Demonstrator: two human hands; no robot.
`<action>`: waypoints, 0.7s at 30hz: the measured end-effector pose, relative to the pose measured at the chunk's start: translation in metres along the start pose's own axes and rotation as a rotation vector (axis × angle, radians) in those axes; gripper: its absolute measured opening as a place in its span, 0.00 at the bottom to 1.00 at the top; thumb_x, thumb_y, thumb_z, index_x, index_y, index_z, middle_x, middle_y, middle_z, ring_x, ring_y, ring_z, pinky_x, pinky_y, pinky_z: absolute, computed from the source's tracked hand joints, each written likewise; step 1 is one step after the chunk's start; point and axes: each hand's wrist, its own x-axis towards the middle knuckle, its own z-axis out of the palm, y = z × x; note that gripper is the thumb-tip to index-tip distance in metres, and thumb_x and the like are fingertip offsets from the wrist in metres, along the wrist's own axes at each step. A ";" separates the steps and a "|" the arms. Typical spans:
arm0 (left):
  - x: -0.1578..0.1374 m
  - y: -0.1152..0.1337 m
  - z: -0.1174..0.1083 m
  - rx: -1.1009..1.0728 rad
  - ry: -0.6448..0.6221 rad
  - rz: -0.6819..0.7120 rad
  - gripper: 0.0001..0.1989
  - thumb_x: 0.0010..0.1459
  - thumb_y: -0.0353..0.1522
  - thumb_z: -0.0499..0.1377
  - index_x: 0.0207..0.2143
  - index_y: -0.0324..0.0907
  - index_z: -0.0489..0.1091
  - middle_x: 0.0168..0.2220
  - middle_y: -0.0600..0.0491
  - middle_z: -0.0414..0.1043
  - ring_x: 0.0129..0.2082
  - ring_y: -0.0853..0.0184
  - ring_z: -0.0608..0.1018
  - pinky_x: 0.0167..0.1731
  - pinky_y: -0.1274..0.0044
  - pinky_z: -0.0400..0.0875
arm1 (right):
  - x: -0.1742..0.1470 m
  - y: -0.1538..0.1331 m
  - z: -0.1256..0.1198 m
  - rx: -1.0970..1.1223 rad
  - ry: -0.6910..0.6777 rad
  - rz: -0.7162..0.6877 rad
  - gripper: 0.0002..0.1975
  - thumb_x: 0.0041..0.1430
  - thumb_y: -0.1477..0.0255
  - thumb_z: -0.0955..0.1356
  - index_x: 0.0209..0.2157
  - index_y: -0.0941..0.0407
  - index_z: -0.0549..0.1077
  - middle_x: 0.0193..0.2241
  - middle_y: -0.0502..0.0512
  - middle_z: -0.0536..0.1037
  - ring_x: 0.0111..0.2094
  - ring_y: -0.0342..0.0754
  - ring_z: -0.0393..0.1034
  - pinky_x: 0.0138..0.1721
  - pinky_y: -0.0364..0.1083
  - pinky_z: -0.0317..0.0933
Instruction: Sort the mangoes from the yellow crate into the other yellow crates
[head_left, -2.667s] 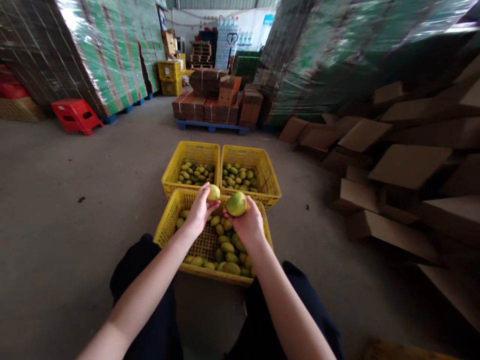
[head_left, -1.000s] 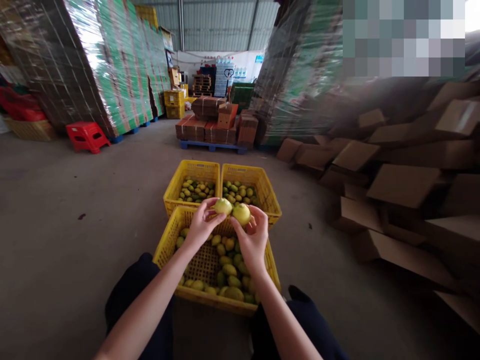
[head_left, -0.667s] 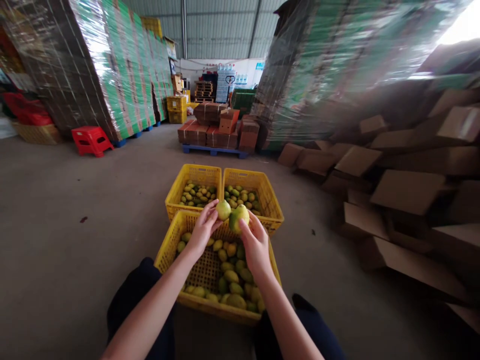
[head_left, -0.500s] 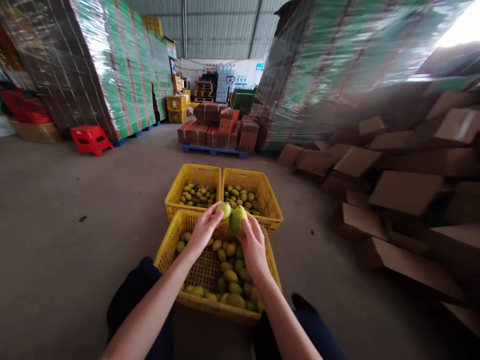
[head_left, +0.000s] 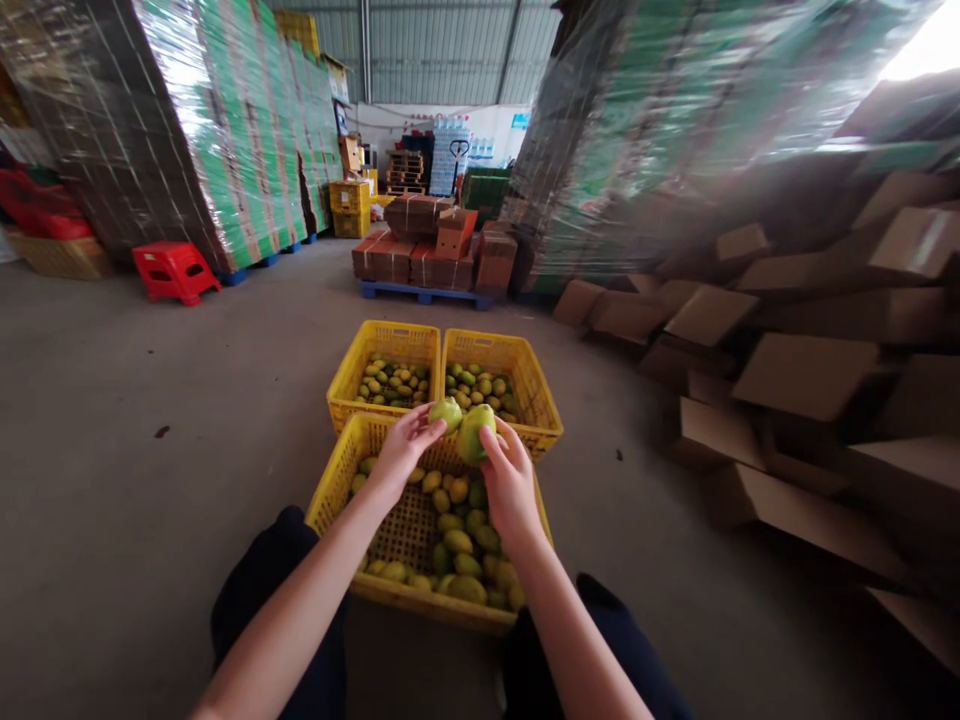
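Observation:
My left hand (head_left: 409, 448) pinches a small yellow-green lemon (head_left: 446, 414) between thumb and fingers. A larger, greener lemon (head_left: 472, 436) is held in my right hand (head_left: 511, 478), close beside the first. Both fruits are raised over the far side of the near yellow crate (head_left: 341, 480). Inside that crate, several yellow and green lemons (head_left: 459, 542) lie mostly to the right and along the near side, with the slatted bottom showing at the left middle. Behind it stand a left rear crate (head_left: 345, 385) and a right rear crate (head_left: 541, 395), each with several similar lemons in it.
Flattened and open cardboard boxes (head_left: 802, 375) are heaped on the right. A red stool (head_left: 177, 272) stands at the left by wrapped green stacks (head_left: 240, 150). Ahead, a blue pallet (head_left: 424, 294) carries bundled cartons (head_left: 442, 268). My knees flank the near crate.
The lemon in my right hand has been turned a little, showing a paler side. Both hands still hold their fruit, and the whole view has shifted slightly.

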 end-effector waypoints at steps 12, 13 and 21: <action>-0.002 0.005 -0.005 -0.031 -0.009 -0.026 0.20 0.50 0.37 0.67 0.46 0.43 0.75 0.48 0.48 0.76 0.49 0.58 0.77 0.49 0.66 0.73 | 0.005 0.001 -0.004 0.093 0.017 0.145 0.22 0.40 0.53 0.75 0.35 0.52 0.77 0.34 0.50 0.81 0.31 0.48 0.74 0.30 0.46 0.68; -0.002 0.004 -0.005 -0.022 -0.012 -0.026 0.20 0.50 0.38 0.67 0.46 0.42 0.75 0.49 0.48 0.76 0.50 0.57 0.76 0.49 0.66 0.73 | 0.004 0.003 -0.004 0.076 0.030 0.144 0.23 0.41 0.52 0.74 0.34 0.53 0.77 0.34 0.51 0.81 0.31 0.49 0.74 0.29 0.46 0.68; -0.001 -0.008 -0.004 0.120 -0.077 0.026 0.23 0.43 0.37 0.71 0.42 0.42 0.73 0.38 0.51 0.80 0.39 0.62 0.80 0.43 0.69 0.75 | -0.005 -0.006 0.003 0.027 -0.143 0.119 0.17 0.44 0.57 0.74 0.33 0.54 0.78 0.33 0.51 0.81 0.34 0.52 0.74 0.34 0.48 0.68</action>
